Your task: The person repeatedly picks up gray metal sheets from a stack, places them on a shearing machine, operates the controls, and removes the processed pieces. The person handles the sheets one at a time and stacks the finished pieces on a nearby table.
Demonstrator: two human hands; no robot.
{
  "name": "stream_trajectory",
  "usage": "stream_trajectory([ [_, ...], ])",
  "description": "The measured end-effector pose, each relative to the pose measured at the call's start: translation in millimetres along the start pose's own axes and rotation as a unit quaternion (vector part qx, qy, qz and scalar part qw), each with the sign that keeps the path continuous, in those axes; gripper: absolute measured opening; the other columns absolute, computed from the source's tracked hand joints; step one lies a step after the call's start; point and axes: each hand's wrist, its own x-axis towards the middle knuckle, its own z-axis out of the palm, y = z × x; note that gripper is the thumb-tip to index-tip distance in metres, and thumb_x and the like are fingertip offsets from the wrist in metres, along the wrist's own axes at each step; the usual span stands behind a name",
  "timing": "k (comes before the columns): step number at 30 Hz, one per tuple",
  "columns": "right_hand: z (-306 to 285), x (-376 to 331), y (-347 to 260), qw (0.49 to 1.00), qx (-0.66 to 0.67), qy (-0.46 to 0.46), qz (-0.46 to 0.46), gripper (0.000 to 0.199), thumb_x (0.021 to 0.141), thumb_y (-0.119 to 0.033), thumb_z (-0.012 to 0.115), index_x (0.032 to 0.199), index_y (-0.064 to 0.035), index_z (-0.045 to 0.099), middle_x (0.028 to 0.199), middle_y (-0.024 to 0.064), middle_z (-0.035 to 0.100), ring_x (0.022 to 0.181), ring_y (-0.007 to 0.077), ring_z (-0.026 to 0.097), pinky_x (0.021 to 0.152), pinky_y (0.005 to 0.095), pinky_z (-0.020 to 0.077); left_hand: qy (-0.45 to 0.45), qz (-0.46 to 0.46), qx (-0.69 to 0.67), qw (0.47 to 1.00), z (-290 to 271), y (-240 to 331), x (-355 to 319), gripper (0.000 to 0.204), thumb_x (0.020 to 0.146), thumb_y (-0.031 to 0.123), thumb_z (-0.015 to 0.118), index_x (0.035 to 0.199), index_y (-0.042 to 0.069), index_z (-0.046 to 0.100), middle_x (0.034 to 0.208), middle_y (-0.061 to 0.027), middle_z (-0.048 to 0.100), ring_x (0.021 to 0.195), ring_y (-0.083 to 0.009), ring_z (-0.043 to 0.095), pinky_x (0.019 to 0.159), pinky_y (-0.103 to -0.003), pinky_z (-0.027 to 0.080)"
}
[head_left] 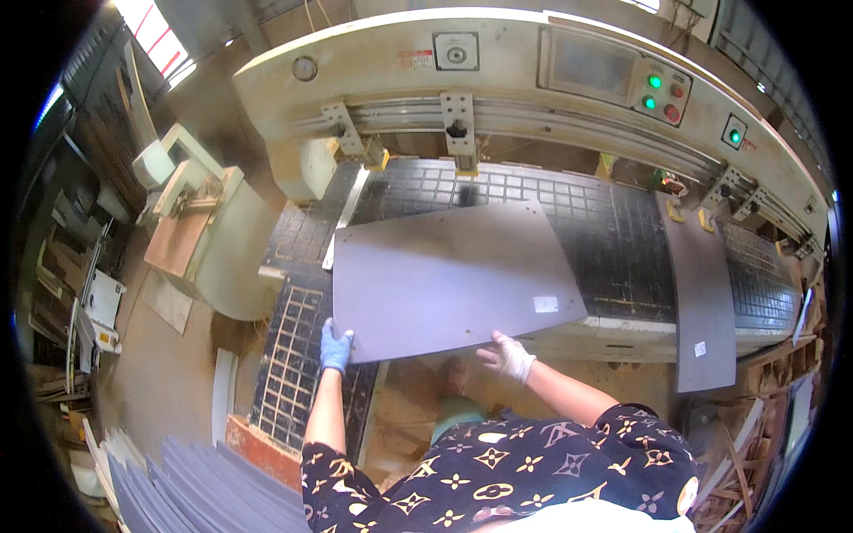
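Observation:
A large flat grey panel (435, 280) with small holes near its edges and a white label (545, 305) lies tilted over the black gridded machine bed (613, 240), its front edge reaching past the bed. My left hand (336, 347), in a blue glove, grips the panel's near left corner, with the thumb apart from the fingers. Along the near edge, right of the middle, my right hand (509, 357) in a whitish glove holds the panel; part of its fingers is hidden by the board.
A narrower grey panel (702, 293) lies across the bed's right part. Yellow-footed clamps (466, 151) hang from the beam beneath the control panel (613, 69). Several stacked grey panels (195, 484) are at lower left, beside a gridded side support (289, 377).

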Motion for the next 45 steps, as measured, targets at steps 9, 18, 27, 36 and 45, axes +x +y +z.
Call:
stream_trajectory([
  [9,-2.9,-2.1,-95.2,0.512,-0.691,0.342,-0.378,0.078,0.06,-0.049,0.073,0.123,-0.0101,0.048,0.115,0.015,0.054,0.111,0.0289,0.05,0.094,0.0397,0.038,-0.214,0.267,0.361,0.868,95.2,88.5,52.7,0.081,0.068,0.052,0.067,0.135,0.017,0.039,0.139,-0.0182,0.035,0.13,-0.0369,0.028,0.109,-0.045,0.019],
  [18,-36.9,48.1,-107.9,0.495,-0.747,0.359,-0.262,0.094,0.058,-0.055,0.074,0.136,-0.0204,0.036,0.142,0.0231,0.025,0.128,0.0412,0.029,0.103,0.0464,0.0292,-0.234,0.294,0.425,0.824,139.1,77.7,127.6,0.085,0.066,0.062,0.063,0.138,0.028,0.034,0.146,-0.0157,0.021,0.133,-0.0405,0.017,0.108,-0.055,0.007],
  [27,-5.2,72.5,-213.5,0.502,-0.781,0.31,-0.204,0.089,0.065,-0.056,0.07,0.139,-0.0269,0.032,0.146,0.016,0.023,0.128,0.0399,0.031,0.099,0.0452,0.0354,-0.254,0.272,0.447,0.813,184.7,111.7,195.0,0.087,0.07,0.059,0.062,0.141,0.028,0.026,0.149,-0.0152,0.013,0.135,-0.0418,0.012,0.108,-0.056,0.002],
  [36,22.7,64.7,-204.5,0.525,-0.748,0.362,-0.18,0.077,0.069,-0.044,0.07,0.135,-0.0208,0.037,0.142,0.0145,0.029,0.128,0.0339,0.031,0.099,0.045,0.0332,-0.282,0.348,0.422,0.788,181.1,186.0,225.3,0.082,0.073,0.058,0.058,0.141,0.023,0.028,0.148,-0.0185,0.014,0.135,-0.0401,0.015,0.109,-0.052,0.013],
  [45,-21.6,1.2,-87.6,0.662,-0.582,0.398,-0.253,0.064,0.074,-0.041,0.065,0.13,-0.0187,0.044,0.141,0.0195,0.031,0.129,0.0354,0.03,0.104,0.0456,0.0299,0.173,0.583,0.298,0.736,195.0,500.3,267.3,0.064,0.071,0.053,0.063,0.123,0.018,0.053,0.136,-0.0183,0.04,0.129,-0.0385,0.03,0.105,-0.053,0.021],
])
